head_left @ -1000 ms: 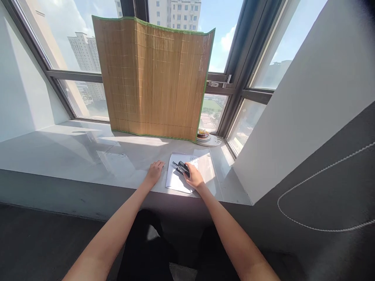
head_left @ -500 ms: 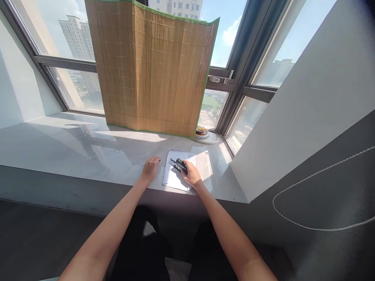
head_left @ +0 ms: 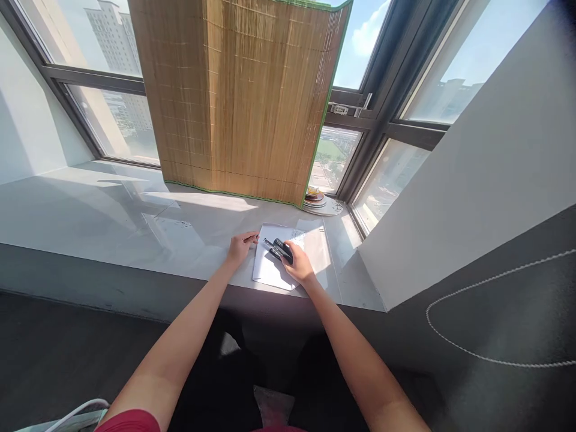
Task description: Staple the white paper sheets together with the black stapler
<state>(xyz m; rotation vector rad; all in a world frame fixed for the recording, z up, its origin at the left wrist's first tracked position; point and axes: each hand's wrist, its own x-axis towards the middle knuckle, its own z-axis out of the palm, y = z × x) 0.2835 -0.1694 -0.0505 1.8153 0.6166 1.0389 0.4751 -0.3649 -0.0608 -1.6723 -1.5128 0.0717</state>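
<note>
White paper sheets [head_left: 270, 273] lie on the pale stone sill near its front edge. Several dark pens or markers [head_left: 279, 248] are over the sheets, and my right hand [head_left: 297, 264] is wrapped round their right end. My left hand [head_left: 243, 247] is at the left edge of the sheets, fingers pressed together and pointing right. Whether it pinches the paper edge or something small is too small to make out.
A bamboo blind [head_left: 243, 102] with green edging hangs in front of the window. Stacked plates [head_left: 330, 207] stand in the sill's back right corner. A beaded cord [head_left: 508, 362] loops at the right by the slanted wall [head_left: 450, 210].
My left hand has moved right, up to the sheets' left edge, and its fingers have drawn together. My right hand still holds the pens. The camera view has shifted slightly.
</note>
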